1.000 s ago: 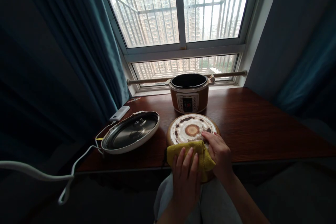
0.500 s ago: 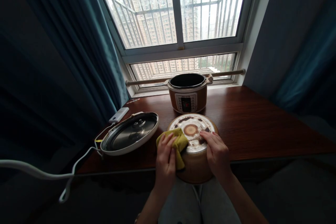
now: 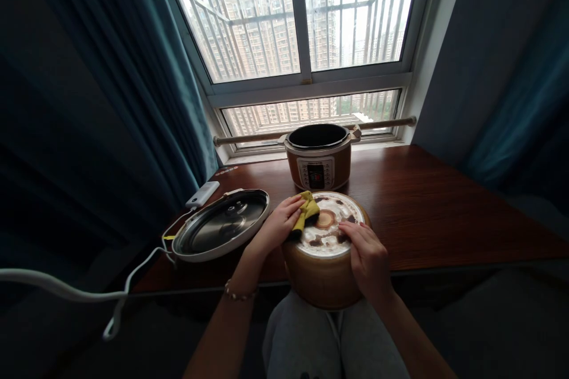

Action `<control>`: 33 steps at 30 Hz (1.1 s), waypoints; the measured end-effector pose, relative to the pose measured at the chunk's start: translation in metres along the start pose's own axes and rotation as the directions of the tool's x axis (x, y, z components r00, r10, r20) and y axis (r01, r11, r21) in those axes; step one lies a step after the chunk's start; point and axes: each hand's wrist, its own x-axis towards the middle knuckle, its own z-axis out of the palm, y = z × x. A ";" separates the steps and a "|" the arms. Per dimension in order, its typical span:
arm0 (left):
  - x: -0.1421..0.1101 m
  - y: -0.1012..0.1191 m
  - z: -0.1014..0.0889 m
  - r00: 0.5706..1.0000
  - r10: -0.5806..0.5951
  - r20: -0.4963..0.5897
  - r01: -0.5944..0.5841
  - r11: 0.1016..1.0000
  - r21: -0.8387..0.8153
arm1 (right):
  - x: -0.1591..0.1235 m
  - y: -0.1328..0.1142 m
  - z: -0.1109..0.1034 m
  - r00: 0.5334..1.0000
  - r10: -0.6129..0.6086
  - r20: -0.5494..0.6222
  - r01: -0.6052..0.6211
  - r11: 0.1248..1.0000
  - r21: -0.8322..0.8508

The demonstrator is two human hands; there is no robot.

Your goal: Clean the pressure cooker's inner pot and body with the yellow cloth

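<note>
An upside-down inner pot [image 3: 324,281] with a gold-brown side sits tilted over the table's front edge, above my lap. Its silvery base is worn and carries dark patches. My left hand [image 3: 284,220] presses a yellow cloth [image 3: 309,208] with a dark underside against the far left of that base. On the pot's right side, my right hand [image 3: 368,253] grips the edge, fingers lying over the base and thumb hidden. Just behind the pot stands an electric cooker [image 3: 318,157], its lid off and its panel facing me.
The cooker's round lid [image 3: 222,224] lies inside-up on the table [image 3: 435,207] at left. Beside it are a white power strip [image 3: 203,194] and a white cord [image 3: 62,291] that hangs past the table edge. A window and blue curtains [image 3: 133,59] stand behind.
My left hand has moved the yellow cloth from the pot's near left side up to the far left of its base. My right hand has stayed in place.
</note>
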 end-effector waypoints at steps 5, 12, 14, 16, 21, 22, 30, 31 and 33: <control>0.050 -0.014 0.008 0.991 -0.122 0.052 0.125 0.991 -0.047 | -0.001 0.001 0.001 1.000 0.011 0.005 -0.011 1.000 0.002; 0.043 0.024 0.022 0.957 0.178 0.230 -0.228 0.950 0.212 | 0.001 -0.002 0.001 0.999 0.026 -0.027 -0.026 1.000 0.000; 0.025 0.041 0.024 0.929 0.256 0.267 -0.322 0.915 0.243 | 0.000 -0.002 0.001 0.999 0.025 -0.023 -0.026 1.000 -0.006; 0.004 0.055 0.024 0.929 0.273 0.252 -0.339 0.900 0.274 | 0.000 0.000 0.002 0.999 0.020 -0.028 -0.020 1.000 -0.014; -0.046 0.066 0.016 0.971 0.201 0.130 -0.237 0.883 0.405 | 0.000 0.000 0.002 1.000 0.007 -0.026 -0.007 1.000 -0.003; -0.054 0.066 0.015 0.976 0.192 0.106 -0.219 0.878 0.427 | 0.000 0.000 0.001 1.000 0.012 -0.020 -0.012 1.000 0.001; -0.094 0.083 0.031 0.970 0.240 0.045 -0.226 0.811 0.540 | 0.003 -0.003 -0.003 0.996 0.082 0.036 -0.085 0.993 0.085; -0.095 0.087 0.034 0.966 0.253 0.051 -0.239 0.803 0.547 | 0.005 -0.002 -0.005 0.994 0.102 0.049 -0.107 0.987 0.118; -0.095 0.092 0.039 0.961 0.270 0.062 -0.259 0.797 0.546 | 0.008 0.000 -0.012 0.983 0.165 0.080 -0.178 0.965 0.191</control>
